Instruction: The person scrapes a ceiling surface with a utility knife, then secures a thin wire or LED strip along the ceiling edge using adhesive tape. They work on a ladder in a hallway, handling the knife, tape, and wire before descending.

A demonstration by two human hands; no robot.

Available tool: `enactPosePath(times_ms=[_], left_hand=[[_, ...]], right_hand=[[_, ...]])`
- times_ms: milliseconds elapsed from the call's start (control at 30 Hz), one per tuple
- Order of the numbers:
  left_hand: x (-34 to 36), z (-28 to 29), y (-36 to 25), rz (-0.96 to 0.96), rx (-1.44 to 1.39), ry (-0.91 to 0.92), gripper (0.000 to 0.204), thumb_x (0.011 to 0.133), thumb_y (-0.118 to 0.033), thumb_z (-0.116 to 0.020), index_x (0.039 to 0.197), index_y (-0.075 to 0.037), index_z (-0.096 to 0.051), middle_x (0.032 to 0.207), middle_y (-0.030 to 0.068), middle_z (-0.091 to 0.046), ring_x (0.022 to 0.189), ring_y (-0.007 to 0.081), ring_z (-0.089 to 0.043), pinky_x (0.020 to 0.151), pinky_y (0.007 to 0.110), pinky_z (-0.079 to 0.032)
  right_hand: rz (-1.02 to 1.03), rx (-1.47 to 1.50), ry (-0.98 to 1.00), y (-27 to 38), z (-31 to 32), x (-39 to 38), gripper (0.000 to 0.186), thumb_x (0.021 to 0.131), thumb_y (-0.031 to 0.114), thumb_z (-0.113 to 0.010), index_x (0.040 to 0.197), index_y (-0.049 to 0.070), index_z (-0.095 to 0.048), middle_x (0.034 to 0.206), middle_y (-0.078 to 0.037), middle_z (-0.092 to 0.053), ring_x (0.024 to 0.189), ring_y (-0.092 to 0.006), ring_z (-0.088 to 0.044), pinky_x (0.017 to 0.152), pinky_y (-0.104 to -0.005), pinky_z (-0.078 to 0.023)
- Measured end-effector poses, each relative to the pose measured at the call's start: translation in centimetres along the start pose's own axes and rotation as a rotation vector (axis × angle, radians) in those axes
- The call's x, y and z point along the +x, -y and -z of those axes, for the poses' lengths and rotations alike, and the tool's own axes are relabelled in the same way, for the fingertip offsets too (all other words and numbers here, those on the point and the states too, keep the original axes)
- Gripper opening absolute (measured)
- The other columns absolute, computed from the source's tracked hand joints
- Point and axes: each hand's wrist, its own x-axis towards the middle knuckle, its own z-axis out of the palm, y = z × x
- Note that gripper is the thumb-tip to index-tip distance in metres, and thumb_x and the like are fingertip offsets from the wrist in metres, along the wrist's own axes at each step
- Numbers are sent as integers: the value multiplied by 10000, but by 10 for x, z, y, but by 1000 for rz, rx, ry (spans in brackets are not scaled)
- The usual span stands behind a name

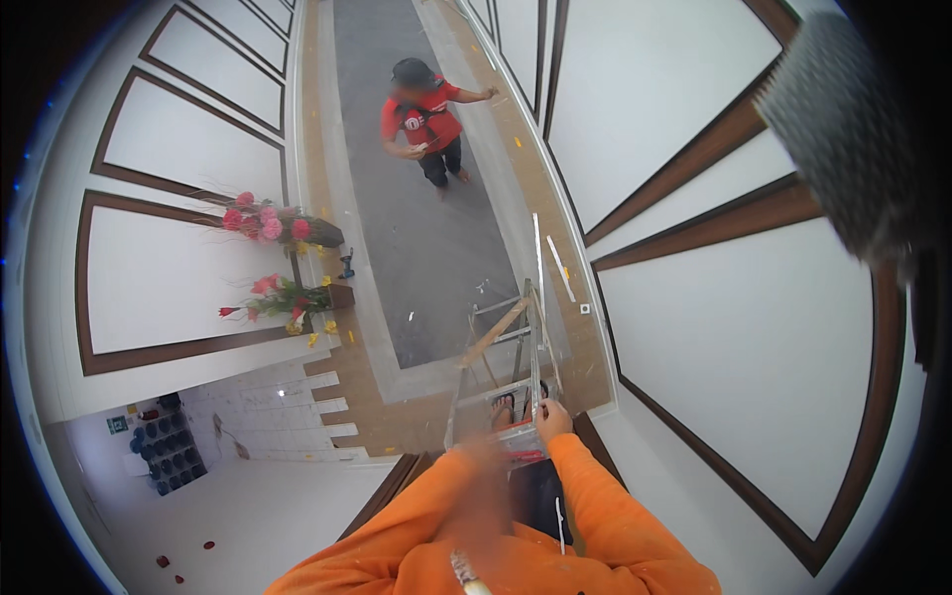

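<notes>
My right hand point(552, 421) is low in front of me beside the rail of a metal stepladder point(536, 347). Its fingers are curled closed, and whatever lies in them is hidden. Blur smears my left hand point(482, 454) in front of my body, so its fingers do not show clearly. Both arms wear orange sleeves point(595, 486). Below my hands, a sandalled foot point(503, 409) rests at the ladder, near a red object point(526, 456) that I cannot make out. At the lower edge a cigarette point(466, 573) with an ashy tip juts into view.
On the grey floor ahead stands a person in a red shirt point(433, 119). Flower arrangements point(268, 220) and a cordless drill point(346, 264) are at left. White strips point(538, 258) lie right of the ladder. A grey textured object point(843, 129) hangs close at upper right.
</notes>
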Motion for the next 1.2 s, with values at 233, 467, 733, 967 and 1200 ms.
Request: enactPosePath(times_ms=[233, 467, 733, 967, 1200], left_hand=[[65, 85, -35, 34, 22, -55, 349, 944, -332, -627, 1183, -91, -711, 1101, 193, -739, 1040, 359, -711, 913, 456, -550], [77, -22, 10, 113, -295, -163, 366, 987, -389, -612, 1171, -89, -711, 1081, 180, -745, 1006, 356, -717, 889, 449, -551], [59, -47, -37, 105, -262, -134, 417, 1021, -370, -558, 1145, -6, -718, 1076, 231, -729, 1051, 393, -686, 963, 474, -499], [56, -47, -38, 239, -418, -279, 395, 1016, -369, -584, 1139, -14, -704, 1023, 226, -730, 982, 387, -705, 864, 446, -533], [62, -48, -50, 337, -326, -358, 325, 997, -335, -598, 1073, -48, -731, 997, 181, -744, 930, 350, -719, 828, 441, -549]], right_hand=[[-241, 109, -36, -55, -21, 13, 181, 897, 214, -668, 970, 49, -686, 909, -176, -703, 859, -361, -692, 782, -454, -540], [-422, 95, -215, -118, -50, 84, 254, 931, 279, -654, 990, 39, -712, 882, -171, -738, 853, -325, -722, 807, -413, -551], [-401, 443, -189, -171, -74, 245, 346, 974, 297, -647, 1078, -32, -682, 896, -136, -743, 823, -241, -720, 797, -367, -551], [-383, 370, 104, -112, -85, 309, 741, 899, 551, -685, 1395, 15, -562, 1231, -212, -695, 1142, -330, -668, 992, -433, -499], [-641, 620, 240, -46, -124, 337, 1211, 730, 646, -815, 1597, 28, -237, 1467, -250, -515, 1307, -399, -554, 886, -541, -563]])
